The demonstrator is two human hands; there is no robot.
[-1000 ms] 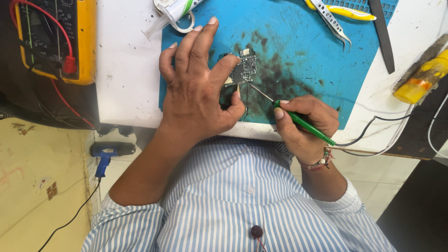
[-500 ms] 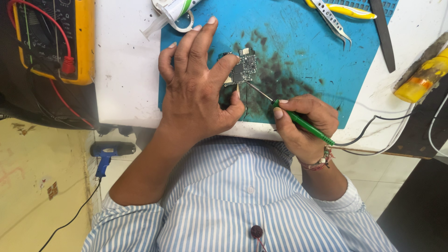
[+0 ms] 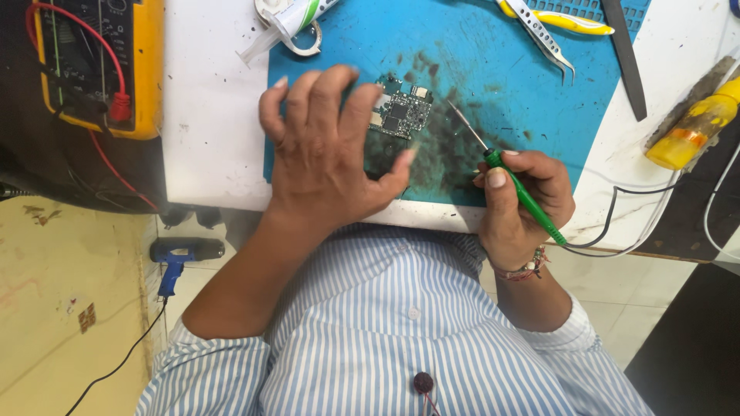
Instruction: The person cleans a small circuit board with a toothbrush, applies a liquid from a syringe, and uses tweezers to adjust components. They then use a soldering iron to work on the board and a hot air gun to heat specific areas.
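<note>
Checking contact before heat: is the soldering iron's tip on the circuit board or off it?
Off: soldering iron tip sits apart from the circuit board.

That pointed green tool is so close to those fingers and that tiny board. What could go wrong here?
The green-handled tool in the right hand has its metal tip near the left hand; a slip might jab a finger. The small circuit board is held only by fingertips, so it could shift.
</note>
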